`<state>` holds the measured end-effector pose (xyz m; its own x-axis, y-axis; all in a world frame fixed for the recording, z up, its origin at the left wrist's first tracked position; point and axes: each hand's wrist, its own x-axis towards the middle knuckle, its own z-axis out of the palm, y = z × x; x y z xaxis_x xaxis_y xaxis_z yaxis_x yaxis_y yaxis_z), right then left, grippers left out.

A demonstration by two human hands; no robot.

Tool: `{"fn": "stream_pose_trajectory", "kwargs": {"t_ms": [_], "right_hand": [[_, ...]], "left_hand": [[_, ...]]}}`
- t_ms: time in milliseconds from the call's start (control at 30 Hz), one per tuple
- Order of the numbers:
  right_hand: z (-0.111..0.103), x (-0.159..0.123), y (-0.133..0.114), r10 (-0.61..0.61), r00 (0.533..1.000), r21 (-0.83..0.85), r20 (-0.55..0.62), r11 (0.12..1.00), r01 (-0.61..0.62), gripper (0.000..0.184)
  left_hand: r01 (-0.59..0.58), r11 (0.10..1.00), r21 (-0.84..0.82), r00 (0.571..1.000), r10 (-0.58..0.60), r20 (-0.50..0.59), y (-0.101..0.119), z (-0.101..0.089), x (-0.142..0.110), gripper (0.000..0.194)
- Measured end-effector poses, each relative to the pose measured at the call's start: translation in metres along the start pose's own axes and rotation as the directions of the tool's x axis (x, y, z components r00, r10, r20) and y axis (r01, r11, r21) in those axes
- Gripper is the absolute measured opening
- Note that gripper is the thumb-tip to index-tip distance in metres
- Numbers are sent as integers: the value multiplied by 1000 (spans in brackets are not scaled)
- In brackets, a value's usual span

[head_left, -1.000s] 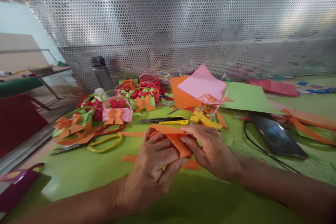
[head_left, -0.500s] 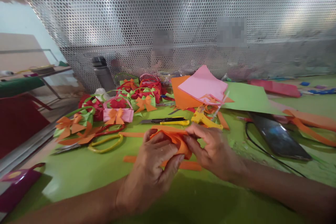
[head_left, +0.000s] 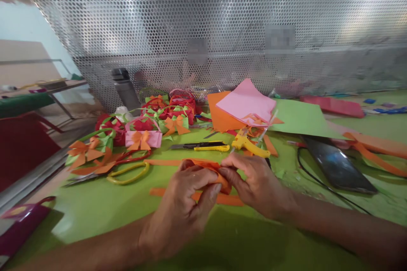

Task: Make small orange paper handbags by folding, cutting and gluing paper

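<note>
Between my two hands is a folded piece of orange paper [head_left: 225,184], partly hidden by the fingers. My left hand [head_left: 187,197] is closed around its left side, thumb below and fingers over the top. With thumb and fingertips, my right hand [head_left: 254,182] pinches its right edge. Orange paper strips lie on the green table [head_left: 104,220] around the hands, one strip [head_left: 230,200] just below the held paper. A yellow box cutter [head_left: 211,147] and a yellow glue gun [head_left: 249,144] lie just beyond my fingers.
Scissors [head_left: 129,173] and small paper baskets with bows [head_left: 143,139] are at left, a grey bottle [head_left: 125,89] behind them. Pink [head_left: 246,101] and green paper sheets [head_left: 302,118] lie beyond. A phone [head_left: 340,167] with a black cable is at right. A perforated metal panel [head_left: 222,17] stands behind.
The orange paper looks flatter and more folded over. My fingers have drawn closer together on it, the right hand shifting slightly left.
</note>
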<state>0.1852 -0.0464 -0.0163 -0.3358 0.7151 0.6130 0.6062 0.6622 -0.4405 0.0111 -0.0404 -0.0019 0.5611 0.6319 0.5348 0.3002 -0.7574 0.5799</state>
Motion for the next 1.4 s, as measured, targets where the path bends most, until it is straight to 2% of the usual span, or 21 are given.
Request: {"fn": "stream_pose_trajectory", "kwargs": {"t_ms": [267, 467, 567, 667, 800, 867, 933, 1000, 1167, 1300, 1400], "right_hand": [[-1, 1, 0, 124, 990, 76, 67, 989, -129, 10], [0, 3, 3, 257, 950, 146, 179, 948, -284, 9], [-2, 6, 4, 329, 911, 187, 250, 906, -379, 14], [-6, 9, 4, 388, 851, 191, 353, 861, -472, 20], [-7, 11, 4, 423, 780, 151, 460, 829, -539, 29], [-6, 10, 3, 440, 779, 119, 446, 834, -539, 41], [-4, 9, 2, 448, 798, 61, 404, 857, -512, 52], [-4, 8, -1, 445, 812, 5, 377, 876, -482, 55], [-5, 10, -8, 452, 814, -27, 364, 879, -476, 45], [-4, 9, -6, 407, 826, -110, 389, 911, -397, 15], [0, 5, -3, 393, 839, -194, 377, 919, -344, 20]], "left_hand": [[58, 996, 73, 998, -59, 17, -1, -1, -1, 19], [89, 993, 72, 995, -92, 38, -3, 1, -2, 20], [95, 994, 54, 995, -97, 33, -6, 2, -2, 20], [101, 992, 77, 994, -104, 35, -8, 3, -2, 22], [75, 992, 102, 996, -79, 37, -9, 3, -2, 22], [62, 992, 109, 997, -67, 45, -10, 3, -3, 22], [61, 992, 110, 996, -67, 55, -10, 4, -4, 21], [56, 993, 104, 996, -62, 61, -10, 5, -4, 20], [-17, 994, 112, 997, 9, 79, -10, 7, -6, 18], [-81, 989, 127, 994, 71, 83, -12, 9, -9, 20], [-88, 988, 124, 994, 80, 73, -14, 8, -9, 20]]}}
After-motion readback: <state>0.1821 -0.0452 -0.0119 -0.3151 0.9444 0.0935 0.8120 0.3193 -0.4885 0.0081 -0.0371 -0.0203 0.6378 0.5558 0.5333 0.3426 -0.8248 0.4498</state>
